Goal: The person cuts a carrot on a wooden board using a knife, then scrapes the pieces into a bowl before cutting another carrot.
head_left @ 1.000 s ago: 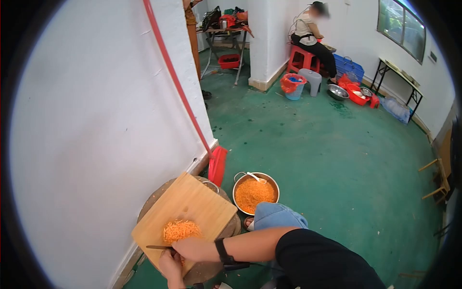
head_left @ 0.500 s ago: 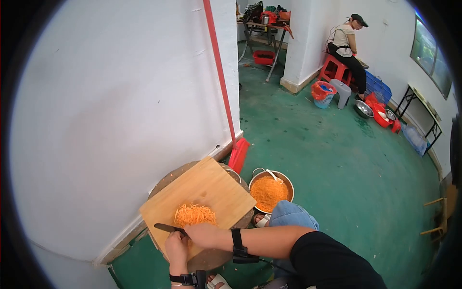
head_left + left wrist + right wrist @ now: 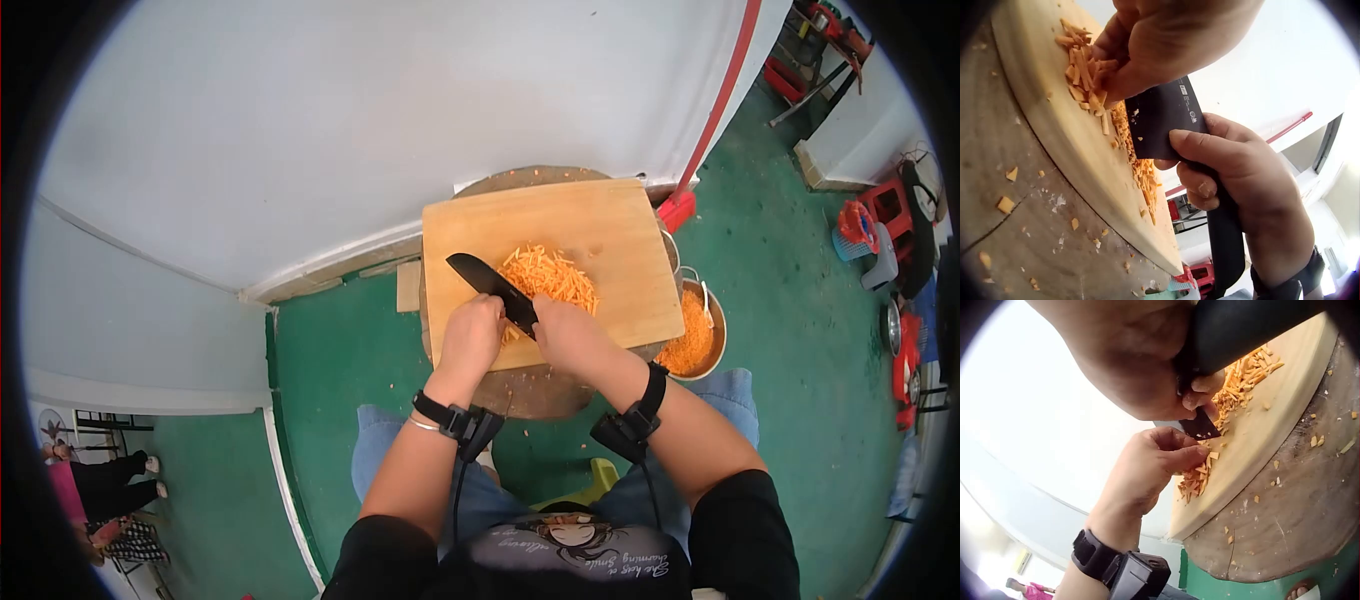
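My right hand (image 3: 580, 340) grips the black handle of a kitchen knife (image 3: 487, 277), its thumb lying on the dark blade (image 3: 1163, 122). The blade stands on edge on a wooden cutting board (image 3: 630, 255), against a heap of orange carrot strips (image 3: 555, 278). On the near side of the blade, my left hand (image 3: 470, 335) has its thumb and fingers curled round a smaller bunch of strips (image 3: 1082, 72) on the board. Both hands are close together, with the blade between the two lots of strips.
The board lies on a round wooden block (image 3: 540, 393) strewn with crumbs. A metal basin (image 3: 718, 345) of finely chopped orange bits with a white spoon (image 3: 706, 300) stands right of it. A white wall (image 3: 380, 120) rises behind; a red dustpan (image 3: 677, 211) leans there.
The head view has swung left and down, so the board now lies near the middle. More of the knife blade shows, slanting between the hands. Both hands stay at the board's near side.
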`<action>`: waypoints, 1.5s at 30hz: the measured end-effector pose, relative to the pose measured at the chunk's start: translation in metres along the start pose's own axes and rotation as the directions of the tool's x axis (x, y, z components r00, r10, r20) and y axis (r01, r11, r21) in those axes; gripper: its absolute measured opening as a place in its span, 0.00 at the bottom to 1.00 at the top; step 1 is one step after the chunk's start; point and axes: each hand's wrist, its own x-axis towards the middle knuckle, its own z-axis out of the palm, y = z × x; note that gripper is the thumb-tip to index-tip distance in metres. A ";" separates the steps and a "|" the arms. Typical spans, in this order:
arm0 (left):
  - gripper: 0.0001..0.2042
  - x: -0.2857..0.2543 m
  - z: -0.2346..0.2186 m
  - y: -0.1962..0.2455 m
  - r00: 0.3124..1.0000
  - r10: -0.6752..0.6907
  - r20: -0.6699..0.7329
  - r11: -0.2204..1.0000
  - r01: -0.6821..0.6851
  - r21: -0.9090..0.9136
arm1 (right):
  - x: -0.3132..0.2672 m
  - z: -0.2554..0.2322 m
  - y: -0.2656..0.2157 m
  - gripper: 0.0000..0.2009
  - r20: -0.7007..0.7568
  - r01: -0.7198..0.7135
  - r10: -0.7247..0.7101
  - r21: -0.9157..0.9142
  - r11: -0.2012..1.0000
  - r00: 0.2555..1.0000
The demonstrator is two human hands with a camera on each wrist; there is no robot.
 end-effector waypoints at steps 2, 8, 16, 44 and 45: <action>0.06 0.002 0.001 0.001 1.000 -0.013 0.007 1.000 0.013 0.008 | 0.003 0.004 0.002 0.04 0.020 0.009 -0.009 0.003 1.000 1.000; 0.05 0.002 0.000 0.001 0.998 -0.043 0.039 0.999 0.042 0.027 | 0.004 0.007 -0.003 0.04 0.004 0.038 -0.038 -0.040 0.998 0.999; 0.04 -0.001 -0.013 -0.003 0.995 -0.094 0.019 0.993 0.095 -0.067 | -0.001 0.000 0.005 0.04 -0.043 0.005 -0.008 -0.058 0.998 0.999; 0.06 -0.007 -0.017 -0.002 0.987 -0.154 -0.033 0.981 0.149 -0.128 | -0.001 -0.002 -0.010 0.04 0.059 0.010 -0.001 -0.159 0.987 0.998; 0.06 -0.008 -0.014 -0.002 0.992 -0.122 -0.016 0.987 0.120 -0.111 | -0.002 -0.002 -0.012 0.04 0.064 0.017 -0.005 -0.183 0.983 0.998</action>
